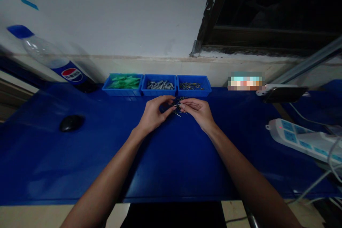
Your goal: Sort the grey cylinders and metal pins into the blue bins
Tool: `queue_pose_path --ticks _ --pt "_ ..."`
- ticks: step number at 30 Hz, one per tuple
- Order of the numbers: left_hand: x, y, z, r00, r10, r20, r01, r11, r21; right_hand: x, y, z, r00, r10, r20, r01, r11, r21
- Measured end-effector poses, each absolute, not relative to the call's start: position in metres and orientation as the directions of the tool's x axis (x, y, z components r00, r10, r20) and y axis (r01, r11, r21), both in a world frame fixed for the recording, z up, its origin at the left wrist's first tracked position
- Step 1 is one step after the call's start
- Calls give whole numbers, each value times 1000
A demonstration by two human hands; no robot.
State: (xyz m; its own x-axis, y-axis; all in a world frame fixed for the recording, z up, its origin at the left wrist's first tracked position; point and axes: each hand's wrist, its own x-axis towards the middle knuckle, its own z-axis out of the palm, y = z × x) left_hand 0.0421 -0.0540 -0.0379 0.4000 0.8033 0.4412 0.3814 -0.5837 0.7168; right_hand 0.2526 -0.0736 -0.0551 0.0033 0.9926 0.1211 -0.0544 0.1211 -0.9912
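Note:
My left hand [155, 113] is curled beside a small pile of thin metal screws [177, 114] on the blue table. Its thumb tip rests at one end of a silver screw [176, 105]. From the other side, my right hand [199, 111] has its thumb and fingers pinched together at the far end of that screw. Both sets of fingertips partly cover the pile, so the exact grip is hard to see. Just beyond, the right-hand blue bin [207, 92] contains more screws [190, 86].
The middle blue bin [159, 93] holds grey cylindrical pieces, and the left one [121, 93] holds green plastic pieces. A Pepsi bottle [57, 58] and a black mouse [71, 123] are at left. On the right are a power strip [294, 136], cables and a dark phone-like device [285, 94].

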Motion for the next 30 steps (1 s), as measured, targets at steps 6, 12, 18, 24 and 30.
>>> queue_pose_path --ticks 6,12,18,24,30 --pt "25 -55 -27 536 793 290 642 -606 470 260 -64 -52 119 958 261 -12 264 -964" --pt "19 -47 -35 587 785 200 640 -600 479 263 -67 -57 70 968 242 68 238 -969" --pt "18 -46 -37 505 838 209 716 -541 440 263 -70 -59 99 968 230 67 224 -972" --pt "23 -51 -39 375 891 255 829 -446 338 264 -72 -57 98 972 215 53 210 -976" --pt "23 -49 -43 322 887 330 810 -439 388 266 -72 -59 93 973 210 47 206 -977"
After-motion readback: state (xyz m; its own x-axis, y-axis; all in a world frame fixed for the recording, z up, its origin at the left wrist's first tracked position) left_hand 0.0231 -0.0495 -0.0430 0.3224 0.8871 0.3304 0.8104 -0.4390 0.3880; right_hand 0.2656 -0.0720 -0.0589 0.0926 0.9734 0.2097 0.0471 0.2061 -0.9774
